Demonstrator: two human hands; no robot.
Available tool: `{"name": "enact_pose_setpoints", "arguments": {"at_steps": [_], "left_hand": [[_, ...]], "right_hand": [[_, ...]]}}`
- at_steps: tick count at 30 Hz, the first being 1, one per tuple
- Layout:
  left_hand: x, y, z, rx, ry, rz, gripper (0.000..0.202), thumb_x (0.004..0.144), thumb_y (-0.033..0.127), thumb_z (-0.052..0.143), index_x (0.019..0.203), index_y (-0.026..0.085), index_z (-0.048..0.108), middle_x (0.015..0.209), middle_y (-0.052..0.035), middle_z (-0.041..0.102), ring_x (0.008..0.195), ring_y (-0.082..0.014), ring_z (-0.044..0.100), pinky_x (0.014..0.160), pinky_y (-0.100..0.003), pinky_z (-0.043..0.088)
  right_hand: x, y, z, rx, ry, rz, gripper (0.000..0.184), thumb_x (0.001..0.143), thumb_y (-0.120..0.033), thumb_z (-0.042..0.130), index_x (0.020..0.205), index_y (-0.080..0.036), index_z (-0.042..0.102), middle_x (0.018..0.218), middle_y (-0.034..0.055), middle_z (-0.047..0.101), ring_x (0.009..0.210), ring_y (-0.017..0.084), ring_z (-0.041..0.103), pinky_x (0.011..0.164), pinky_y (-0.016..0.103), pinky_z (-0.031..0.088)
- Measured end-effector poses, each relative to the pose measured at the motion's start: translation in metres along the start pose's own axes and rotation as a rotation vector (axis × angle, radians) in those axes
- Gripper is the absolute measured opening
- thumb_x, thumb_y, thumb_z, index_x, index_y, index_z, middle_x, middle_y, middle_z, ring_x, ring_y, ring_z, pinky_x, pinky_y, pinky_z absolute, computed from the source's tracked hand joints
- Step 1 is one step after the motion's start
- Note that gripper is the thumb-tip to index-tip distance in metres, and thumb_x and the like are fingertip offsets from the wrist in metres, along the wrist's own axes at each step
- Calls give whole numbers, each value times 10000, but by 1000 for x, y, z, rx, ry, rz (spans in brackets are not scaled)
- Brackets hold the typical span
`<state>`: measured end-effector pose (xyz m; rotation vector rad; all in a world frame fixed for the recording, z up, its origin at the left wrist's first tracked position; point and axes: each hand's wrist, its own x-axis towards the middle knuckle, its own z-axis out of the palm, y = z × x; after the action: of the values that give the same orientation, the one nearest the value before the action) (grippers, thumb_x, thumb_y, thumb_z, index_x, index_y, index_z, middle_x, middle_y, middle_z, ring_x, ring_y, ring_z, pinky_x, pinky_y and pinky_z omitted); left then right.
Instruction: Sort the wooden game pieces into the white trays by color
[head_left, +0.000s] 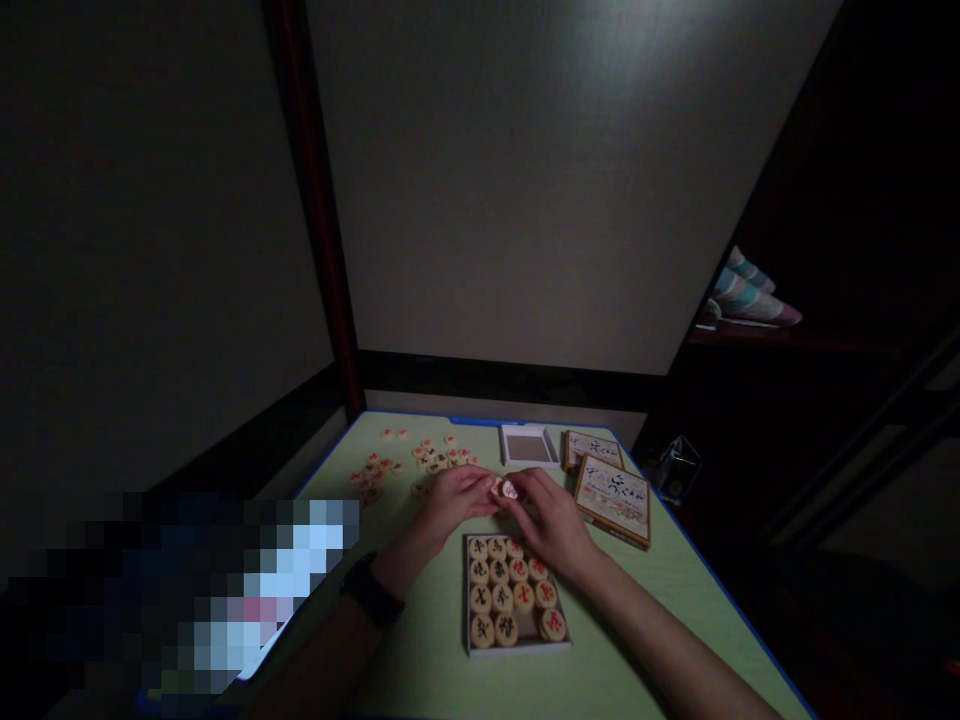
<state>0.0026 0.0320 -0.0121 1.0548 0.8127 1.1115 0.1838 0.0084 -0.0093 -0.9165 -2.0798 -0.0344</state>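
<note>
Some round pieces [509, 489] are being pinched by the left hand [452, 500] and right hand [553, 520], close together below frame centre.

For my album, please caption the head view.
Left hand and right hand meet at a round piece, beyond a box of inscribed pieces.

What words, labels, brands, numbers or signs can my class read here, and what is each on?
"炮", apparently: a red-marked piece in the open tray.
"卒", apparently: a black-marked piece in that tray.
Too small or blurred to read surely: the other tray pieces, the held piece, the scattered pieces, the box covers.
No brand or number is legible.
</note>
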Motion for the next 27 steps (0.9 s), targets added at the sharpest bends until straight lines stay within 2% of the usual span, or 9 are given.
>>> {"name": "enact_pose_setpoints", "arguments": {"at_steps": [5,14,20,27], "left_hand": [[-1,0,-2,25,-81,-55,505,598,443,895,919,132,660,909,-90,732,812,-207,720,829,-381,582],[-3,2,1,-23,-70,-54,399,673,408,861,877,142,643,925,-61,710,858,-180,705,891,-359,572],[-3,1,0,-27,-73,-48,429,634,395,884,868,149,622,910,-47,687,856,-179,690,896,-371,560],[-5,4,4,-16,-84,-60,430,651,420,872,875,155,617,917,-52,685,868,-186,694,899,-375,561]], "right_hand": [[-1,2,3,4,-36,15,170,988,-281,498,1102,-203,597,946,91,655,842,213,653,744,340,571],[-1,4,3,32,-46,1,160,989,-266,493,1093,-193,590,932,92,666,841,214,660,752,337,575],[1,-1,2,27,-68,-9,174,984,-216,482,1127,-195,578,972,98,676,879,216,667,786,344,576],[-1,3,4,46,-62,-2,191,979,-230,495,1149,-200,576,992,103,696,891,223,679,796,354,580]]}}
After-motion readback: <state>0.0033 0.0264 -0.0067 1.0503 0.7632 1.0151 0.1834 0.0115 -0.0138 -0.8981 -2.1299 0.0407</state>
